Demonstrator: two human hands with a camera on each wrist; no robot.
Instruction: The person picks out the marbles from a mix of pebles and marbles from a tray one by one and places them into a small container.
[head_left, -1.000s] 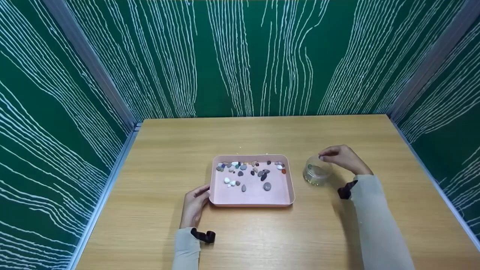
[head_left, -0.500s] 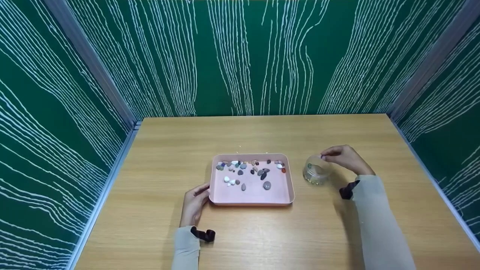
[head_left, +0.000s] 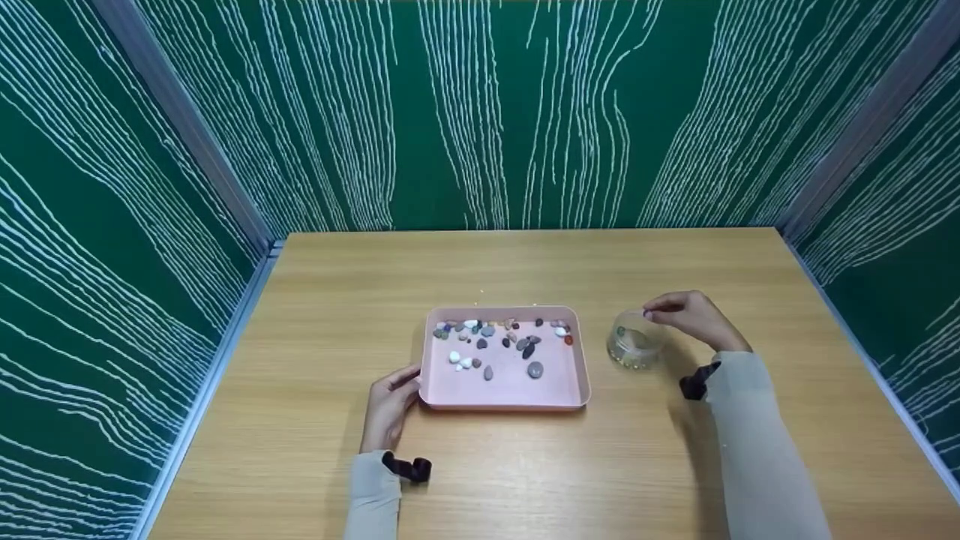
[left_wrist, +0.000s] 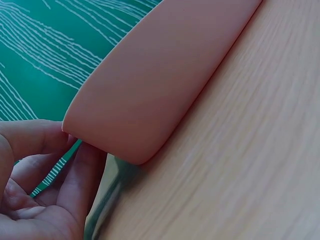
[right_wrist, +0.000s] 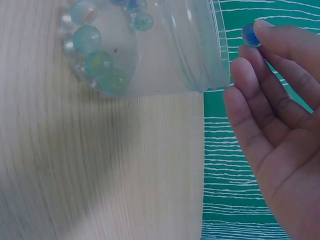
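Observation:
A pink tray (head_left: 504, 395) lies on the table with several pebbles and coloured stones in it, most along its far side. My left hand (head_left: 388, 411) holds the tray at its near left side; in the left wrist view the fingertips (left_wrist: 57, 131) pinch the rim. To the tray's right stands a clear plastic jar (head_left: 634, 343), without a lid. Several glass marbles (right_wrist: 86, 39) lie at its bottom. My right hand (head_left: 694, 319) is at the jar's mouth and pinches a blue glass marble (right_wrist: 251, 36) between thumb and finger, just outside the rim in the right wrist view.
The wooden table (head_left: 480, 480) has a few tiny pale bits (head_left: 482, 291) behind the tray. Green panels with white lines (head_left: 442, 112) stand at the back and both sides. Both wrists wear a dark band (head_left: 697, 381).
My right hand has shifted very slightly right at the jar's mouth, and the blue marble shows at its fingertips. The left hand stays on the tray.

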